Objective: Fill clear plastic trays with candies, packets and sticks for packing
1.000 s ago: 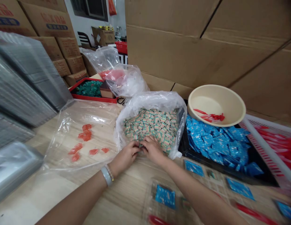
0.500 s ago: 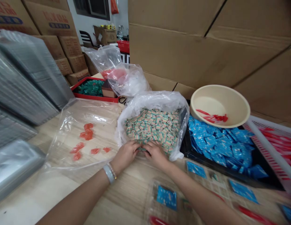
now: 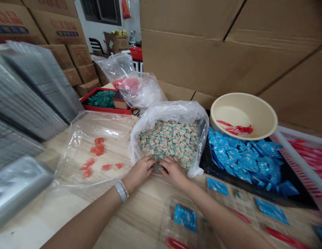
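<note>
A plastic-lined tray [image 3: 144,121] in the middle of the table is full of small striped pieces [image 3: 171,138] in green, pink and cream, perhaps candies. At its near edge my left hand [image 3: 142,169] has its fingers curled in and pressed onto a few of the pieces. Close beside it, almost touching, my right hand [image 3: 173,170] also has bent fingers closed on pieces at the same spot. Between the two sets of fingertips a little green-striped row shows; the fingers hide the rest.
Orange pieces [image 3: 98,149] lie on clear plastic film to the left. A black tray of blue sachets [image 3: 244,159] stands right, under a cream basin [image 3: 244,103]. Clear blister packs [image 3: 185,218] lie in front right. Stacked plastic sheets [image 3: 33,90] stand far left; cardboard [image 3: 202,52] rises behind.
The view has shifted very slightly. Both hands stay at the tray's near edge, with only small finger movement.
</note>
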Available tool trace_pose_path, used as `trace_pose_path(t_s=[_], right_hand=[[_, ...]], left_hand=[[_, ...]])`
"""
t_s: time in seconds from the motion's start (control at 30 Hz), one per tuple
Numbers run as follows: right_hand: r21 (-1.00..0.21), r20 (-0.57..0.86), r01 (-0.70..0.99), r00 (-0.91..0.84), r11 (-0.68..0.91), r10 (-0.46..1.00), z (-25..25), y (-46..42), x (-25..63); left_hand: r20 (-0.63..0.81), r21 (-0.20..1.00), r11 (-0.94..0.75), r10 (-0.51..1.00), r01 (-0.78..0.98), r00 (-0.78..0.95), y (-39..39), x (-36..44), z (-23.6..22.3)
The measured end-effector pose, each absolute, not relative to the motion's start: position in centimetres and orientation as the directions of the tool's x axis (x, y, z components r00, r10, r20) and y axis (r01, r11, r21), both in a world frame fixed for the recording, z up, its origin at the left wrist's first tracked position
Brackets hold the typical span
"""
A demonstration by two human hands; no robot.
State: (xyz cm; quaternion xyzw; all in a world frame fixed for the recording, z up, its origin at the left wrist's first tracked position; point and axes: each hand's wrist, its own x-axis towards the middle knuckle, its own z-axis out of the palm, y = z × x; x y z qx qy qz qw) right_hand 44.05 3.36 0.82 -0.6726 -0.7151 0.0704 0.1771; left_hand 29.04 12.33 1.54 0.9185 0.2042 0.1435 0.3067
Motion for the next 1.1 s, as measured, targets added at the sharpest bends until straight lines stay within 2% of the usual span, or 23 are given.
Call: trace_pose_path(t_s=[0.23,0.4,0.63,0.8,1.1], right_hand=[[-0.345,0.26,0.934,-0.001,0.094,0.965,0.6,1.6,44.0],[-0.354,0.226,0.931,-0.001,0.084,0.974,0.6,1.1,44.0],[-0.306,0.158,0.949,-0.03,0.078,0.987,0.6,1.7,43.5],[-0.355,0.151,0.934,0.017,0.038,0.988,0.3,1.9,43.4],[-0.403,0.14,0.915,0.036,0.024,0.99,0.7,1.8,43.4]], left_hand=[[0.212,0.64,-0.735,0.447,0.222,0.869,11.8,28.2,2.0],[0.207,0.654,-0.724,0.45,0.22,0.869,11.6,28.1,2.2],[0.126,0.56,-0.787,0.39,0.259,0.912,11.7,28.7,2.0],[0.1,0.539,-0.807,0.344,0.24,0.933,11.8,29.1,2.3],[0.109,0.545,-0.795,0.381,0.266,0.918,11.5,29.0,2.0]])
